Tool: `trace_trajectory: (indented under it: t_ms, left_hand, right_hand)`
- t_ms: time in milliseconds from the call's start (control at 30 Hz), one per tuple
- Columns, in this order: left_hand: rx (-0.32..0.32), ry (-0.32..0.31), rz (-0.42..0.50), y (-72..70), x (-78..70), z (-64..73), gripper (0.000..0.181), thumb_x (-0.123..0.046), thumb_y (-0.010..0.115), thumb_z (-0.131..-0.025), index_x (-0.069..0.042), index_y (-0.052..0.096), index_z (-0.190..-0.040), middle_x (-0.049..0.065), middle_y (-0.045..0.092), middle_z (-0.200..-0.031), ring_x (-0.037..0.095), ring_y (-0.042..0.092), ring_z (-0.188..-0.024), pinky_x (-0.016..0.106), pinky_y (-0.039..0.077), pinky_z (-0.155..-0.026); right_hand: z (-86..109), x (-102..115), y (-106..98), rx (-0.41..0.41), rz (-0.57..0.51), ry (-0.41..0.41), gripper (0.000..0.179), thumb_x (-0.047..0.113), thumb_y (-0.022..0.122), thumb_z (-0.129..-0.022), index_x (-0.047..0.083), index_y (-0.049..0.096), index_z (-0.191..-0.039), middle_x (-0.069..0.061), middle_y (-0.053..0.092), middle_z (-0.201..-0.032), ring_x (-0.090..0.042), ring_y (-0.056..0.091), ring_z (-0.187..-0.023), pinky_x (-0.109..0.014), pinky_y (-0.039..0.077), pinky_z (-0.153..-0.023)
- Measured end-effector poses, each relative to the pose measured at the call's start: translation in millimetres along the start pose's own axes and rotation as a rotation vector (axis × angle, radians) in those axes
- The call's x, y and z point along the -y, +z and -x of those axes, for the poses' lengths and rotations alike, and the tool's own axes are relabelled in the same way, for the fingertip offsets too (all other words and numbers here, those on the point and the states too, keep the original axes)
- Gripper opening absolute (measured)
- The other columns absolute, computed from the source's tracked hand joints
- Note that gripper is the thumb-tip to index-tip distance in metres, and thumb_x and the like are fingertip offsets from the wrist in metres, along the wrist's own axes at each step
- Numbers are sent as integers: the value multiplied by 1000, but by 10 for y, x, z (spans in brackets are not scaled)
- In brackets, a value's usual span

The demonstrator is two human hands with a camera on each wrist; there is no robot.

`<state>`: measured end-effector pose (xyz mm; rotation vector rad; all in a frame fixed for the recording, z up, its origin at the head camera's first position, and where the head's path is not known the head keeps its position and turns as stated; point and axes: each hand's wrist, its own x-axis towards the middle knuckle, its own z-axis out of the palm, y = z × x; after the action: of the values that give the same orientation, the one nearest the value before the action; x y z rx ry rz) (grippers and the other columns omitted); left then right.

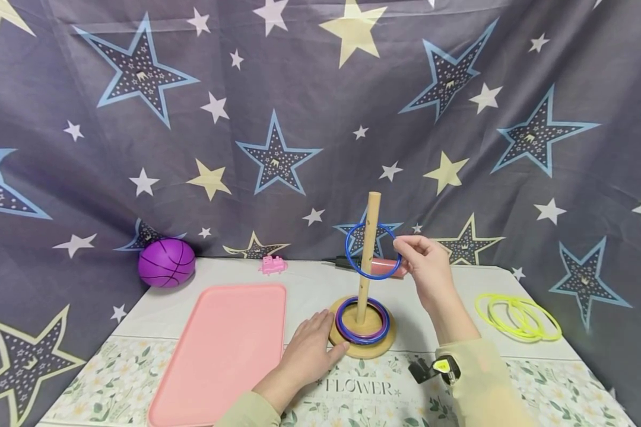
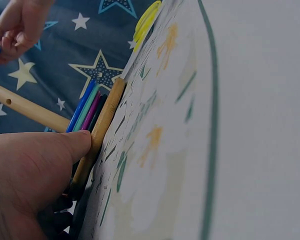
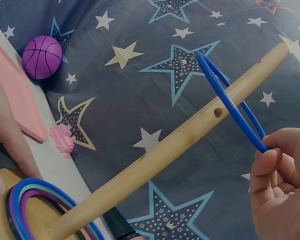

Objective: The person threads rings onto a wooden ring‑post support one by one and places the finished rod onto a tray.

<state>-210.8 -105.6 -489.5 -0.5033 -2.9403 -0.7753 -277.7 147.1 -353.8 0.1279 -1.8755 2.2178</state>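
My right hand (image 1: 430,270) pinches a blue ring (image 1: 348,252) at its right side, between thumb and fingertips. The ring is tilted around the upper part of a wooden post (image 3: 175,142), which passes through it. Several stacked rings (image 1: 387,326), blue, teal, purple and dark, lie around the foot of the post on a round wooden base (image 1: 365,351). Fingers fairly straight, my left hand (image 1: 310,350) rests against the left edge of that base. The left wrist view shows its thumb on the base's rim, with the other fingers partly in shadow.
A pink tray (image 1: 224,350) lies left of the base. Farther back are a purple ball (image 1: 167,263), a small pink toy (image 1: 273,265) and a pink-and-black pump-like tool (image 1: 381,267). Yellow rings (image 1: 518,318) lie at the right. A star-patterned curtain (image 1: 299,77) hangs behind.
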Motion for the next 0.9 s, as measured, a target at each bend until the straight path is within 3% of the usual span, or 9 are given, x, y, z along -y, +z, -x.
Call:
trace_trajectory:
  t_ms: [300, 600, 900]
  left_hand:
    - [-7, -1, -9, 10, -12, 3, 82, -49, 69, -108, 8, 45, -163, 27, 42, -170, 44, 38, -160, 60, 27, -132]
    - [-10, 1, 2, 1, -35, 17, 81, -46, 70, -107, 8, 46, -162, 27, 43, -170, 45, 38, -159, 61, 28, -132]
    - [-6, -1, -1, -4, -38, 11, 81, -46, 70, -107, 8, 46, -163, 27, 42, -170, 45, 38, -159, 61, 28, -132]
  right_hand:
    - [62, -182, -71, -3, 35, 51, 13, 10, 77, -105, -1, 75, -113, 0, 73, -91, -9, 58, -66, -18, 52, -58]
    - [129, -406, -116, -13, 38, 71, 17, 7, 77, -105, -8, 74, -113, -1, 71, -84, -9, 56, -65, -18, 52, -56]
    - [197, -623, -176, -1, 101, 119, 14, 8, 77, -104, -5, 75, -108, 1, 63, -79, -8, 55, -63, -19, 51, -55]
